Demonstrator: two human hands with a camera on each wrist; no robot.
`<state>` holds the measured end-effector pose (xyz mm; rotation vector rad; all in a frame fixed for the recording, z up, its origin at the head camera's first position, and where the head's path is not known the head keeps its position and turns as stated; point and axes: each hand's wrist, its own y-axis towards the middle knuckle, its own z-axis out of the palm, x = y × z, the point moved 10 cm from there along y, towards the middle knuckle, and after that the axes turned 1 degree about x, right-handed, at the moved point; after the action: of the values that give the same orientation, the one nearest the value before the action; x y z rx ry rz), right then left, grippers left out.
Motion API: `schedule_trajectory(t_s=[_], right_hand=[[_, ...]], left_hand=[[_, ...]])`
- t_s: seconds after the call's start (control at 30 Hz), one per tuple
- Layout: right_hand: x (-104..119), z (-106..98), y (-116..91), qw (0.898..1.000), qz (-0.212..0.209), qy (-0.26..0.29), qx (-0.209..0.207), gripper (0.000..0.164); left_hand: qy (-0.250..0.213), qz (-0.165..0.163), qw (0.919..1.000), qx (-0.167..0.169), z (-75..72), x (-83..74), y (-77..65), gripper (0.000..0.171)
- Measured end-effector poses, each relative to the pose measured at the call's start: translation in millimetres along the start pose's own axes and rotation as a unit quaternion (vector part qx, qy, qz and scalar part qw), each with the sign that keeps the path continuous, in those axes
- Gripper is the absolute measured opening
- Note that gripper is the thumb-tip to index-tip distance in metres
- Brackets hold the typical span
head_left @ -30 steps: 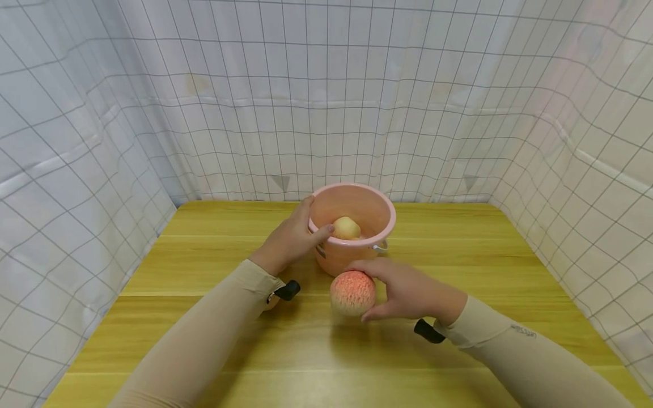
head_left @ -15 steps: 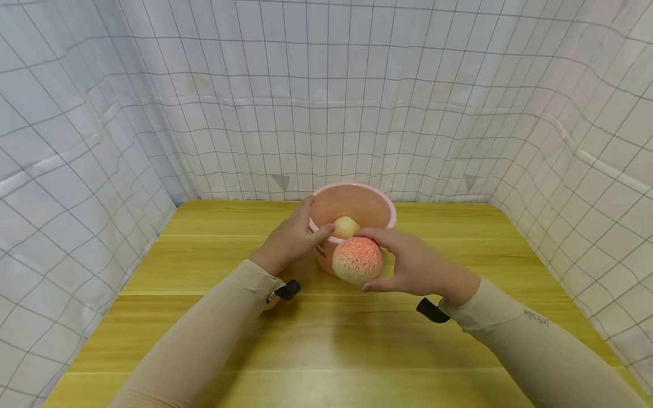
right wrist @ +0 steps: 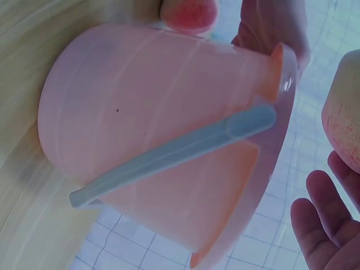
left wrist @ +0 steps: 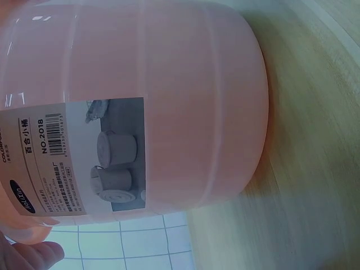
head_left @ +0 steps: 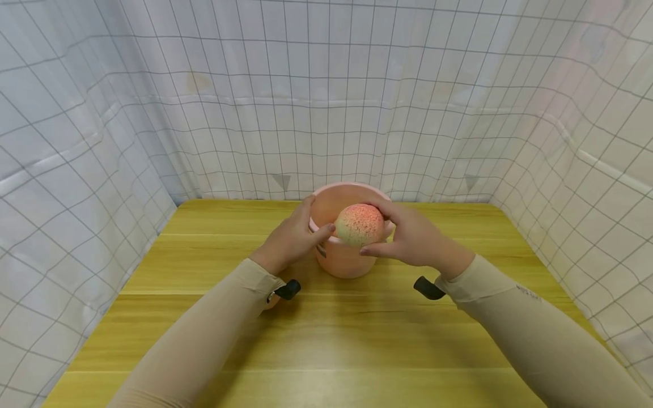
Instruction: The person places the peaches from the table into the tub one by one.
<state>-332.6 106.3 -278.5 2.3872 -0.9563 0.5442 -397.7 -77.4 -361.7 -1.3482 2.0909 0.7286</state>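
Note:
A pink plastic bucket [head_left: 344,263] stands upright on the table. My left hand [head_left: 292,237] grips its left rim, the thumb over the near edge and the fingers outside. With fingers and thumb my right hand [head_left: 417,237] holds a peach [head_left: 360,224], coral on top and pale yellow below, over the bucket's mouth. From the head it hides most of the bucket's inside. In the right wrist view the bucket's pale handle [right wrist: 169,154] hangs down along the wall. The left wrist view shows a printed label [left wrist: 73,157] on the bucket.
Another peach [right wrist: 189,12] lies on the table left of the bucket, mostly hidden behind my left wrist in the head view. The wooden table [head_left: 316,345] meets a white grid-patterned curtain [head_left: 347,130] behind the bucket; more curtain hangs along both sides.
My right hand has raised the peach from in front of the bucket to over its mouth. A pale round thing seen inside the bucket earlier is now hidden. My left hand stays on the rim.

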Motion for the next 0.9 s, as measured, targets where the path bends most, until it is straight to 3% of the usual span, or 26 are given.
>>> schedule_trajectory(t_s=[0.27,0.47,0.9], right_hand=[[-18.2,-5.2,15.8,0.998,0.028,0.052,-0.010,0.082],[-24.0,-8.8,23.4,0.999,0.034,0.038,-0.018,0.073],[-38.5,-8.9,27.6,0.997,0.071,0.040,-0.013,0.076]], left_hand=[[-0.014,-0.001,0.9999,-0.001,0.4,1.3,0.0,0.096],[-0.003,-0.003,1.0000,0.002,0.1,-0.3,-0.5,0.104],[0.010,-0.011,0.9999,0.006,1.4,0.4,-0.4,0.108]])
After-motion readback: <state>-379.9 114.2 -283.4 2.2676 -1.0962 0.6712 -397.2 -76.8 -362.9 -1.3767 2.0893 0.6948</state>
